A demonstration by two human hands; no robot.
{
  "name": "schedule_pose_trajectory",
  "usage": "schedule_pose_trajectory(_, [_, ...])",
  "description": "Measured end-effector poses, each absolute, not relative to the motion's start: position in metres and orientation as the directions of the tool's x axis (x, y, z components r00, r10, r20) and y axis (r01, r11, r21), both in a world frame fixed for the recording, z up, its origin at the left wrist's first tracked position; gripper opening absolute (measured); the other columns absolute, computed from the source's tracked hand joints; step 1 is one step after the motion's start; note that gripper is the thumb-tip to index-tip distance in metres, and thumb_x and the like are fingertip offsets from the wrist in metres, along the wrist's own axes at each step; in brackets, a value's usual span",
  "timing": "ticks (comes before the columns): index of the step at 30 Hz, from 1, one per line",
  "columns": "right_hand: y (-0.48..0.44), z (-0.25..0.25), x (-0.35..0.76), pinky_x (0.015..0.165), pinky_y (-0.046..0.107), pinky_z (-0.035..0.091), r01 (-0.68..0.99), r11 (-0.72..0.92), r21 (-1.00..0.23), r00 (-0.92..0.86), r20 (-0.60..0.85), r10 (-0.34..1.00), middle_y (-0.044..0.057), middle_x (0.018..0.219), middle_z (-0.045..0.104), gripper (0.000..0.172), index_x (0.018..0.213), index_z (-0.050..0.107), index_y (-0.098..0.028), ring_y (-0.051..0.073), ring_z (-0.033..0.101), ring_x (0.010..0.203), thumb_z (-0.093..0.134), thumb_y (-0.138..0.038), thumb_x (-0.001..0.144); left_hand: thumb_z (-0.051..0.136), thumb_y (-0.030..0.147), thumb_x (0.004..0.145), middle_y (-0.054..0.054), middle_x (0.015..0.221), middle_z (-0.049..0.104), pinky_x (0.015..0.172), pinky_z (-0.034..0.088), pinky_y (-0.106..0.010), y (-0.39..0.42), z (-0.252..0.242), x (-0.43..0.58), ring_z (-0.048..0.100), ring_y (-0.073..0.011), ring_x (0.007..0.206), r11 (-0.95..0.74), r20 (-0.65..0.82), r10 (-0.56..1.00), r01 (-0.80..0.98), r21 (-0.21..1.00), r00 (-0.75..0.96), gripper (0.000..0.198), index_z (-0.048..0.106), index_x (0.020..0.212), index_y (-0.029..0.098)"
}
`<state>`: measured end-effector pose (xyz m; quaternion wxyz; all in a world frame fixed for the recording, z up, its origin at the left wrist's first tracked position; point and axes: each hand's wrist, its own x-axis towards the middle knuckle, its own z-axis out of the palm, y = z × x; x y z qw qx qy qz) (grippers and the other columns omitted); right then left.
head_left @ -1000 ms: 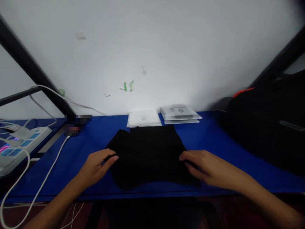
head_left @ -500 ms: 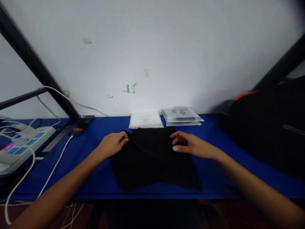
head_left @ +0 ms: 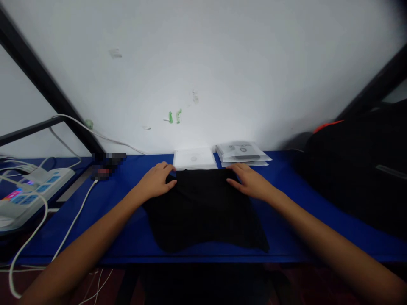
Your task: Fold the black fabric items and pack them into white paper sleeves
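Observation:
A black cloth (head_left: pixel 206 212) lies spread on the blue table (head_left: pixel 124 237), its lower edge near the table's front edge. At the cloth's upper left corner, my left hand (head_left: pixel 158 180) rests with thumb and fingers apart. My right hand (head_left: pixel 249 180) touches the upper right corner, its thumb lying on the cloth and its fingers stretched toward the top edge. Neither hand grips the fabric.
Behind the cloth lie a flat white packet (head_left: pixel 194 158) and a stack of clear-wrapped packets (head_left: pixel 243 152). A white power strip (head_left: pixel 41 190) with cables is at the left. A large black bag (head_left: pixel 359 169) stands at the right.
My left hand has opened from its pinch on the cloth and moved slightly up. My right hand has moved up and inward to the top corner, its fingers straighter.

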<state>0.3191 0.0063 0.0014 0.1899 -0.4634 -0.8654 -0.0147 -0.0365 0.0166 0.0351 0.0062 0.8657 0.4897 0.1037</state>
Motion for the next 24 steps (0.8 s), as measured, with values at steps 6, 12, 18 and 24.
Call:
schedule_pose_trajectory(6, [0.029, 0.000, 0.303, 0.083, 0.042, 0.052, 0.795, 0.605, 0.041, -0.572, 0.381, 0.726, 0.013, 0.098, 0.066, 0.028, 0.110, 0.062, -0.017, 0.027, 0.059, 0.093, 0.047, -0.009, 0.088, 0.060, 0.027, 0.085, -0.011, 0.105, 0.063, 0.085, 0.045, -0.042, 0.041, 0.020, -0.012, 0.058, -0.0289, 0.099, -0.565, 0.180, 0.822, 0.815, 0.129, 0.541, 0.018, 0.062, 0.100, 0.017])
schedule_pose_trajectory(12, [0.014, 0.010, 0.310, 0.081, 0.043, 0.051, 0.774, 0.633, 0.022, -0.561, 0.487, 0.670, 0.014, 0.094, 0.062, 0.028, 0.111, 0.061, -0.013, 0.027, 0.056, 0.091, 0.041, -0.011, 0.092, 0.052, 0.014, 0.084, -0.007, 0.091, 0.062, 0.081, 0.043, -0.037, 0.021, 0.031, -0.017, 0.055, -0.0228, 0.090, -0.608, 0.301, 0.780, 0.777, 0.163, 0.548, 0.011, 0.056, 0.093, 0.017])
schedule_pose_trajectory(18, [-0.046, 0.028, 0.328, 0.076, 0.039, 0.053, 0.595, 0.800, -0.079, -0.686, 0.469, 0.556, 0.011, 0.096, 0.061, 0.024, 0.108, 0.065, -0.018, 0.023, 0.058, 0.090, 0.046, -0.014, 0.092, 0.052, 0.018, 0.089, -0.004, 0.090, 0.062, 0.083, 0.042, -0.036, -0.040, 0.041, -0.023, 0.056, -0.0197, 0.088, -0.817, 0.324, 0.577, 0.521, 0.247, 0.750, 0.008, 0.057, 0.094, 0.020])
schedule_pose_trajectory(24, [-0.075, 0.017, 0.330, 0.094, 0.044, 0.051, 0.565, 0.813, -0.137, -0.744, 0.340, 0.575, 0.012, 0.113, 0.064, 0.018, 0.099, 0.067, -0.018, 0.025, 0.059, 0.110, 0.051, -0.016, 0.091, 0.049, 0.031, 0.094, -0.006, 0.106, 0.065, 0.095, 0.042, -0.042, -0.035, 0.024, -0.048, 0.057, -0.0218, 0.102, -0.685, 0.395, 0.727, 0.635, 0.357, 0.563, 0.018, 0.057, 0.108, 0.023])
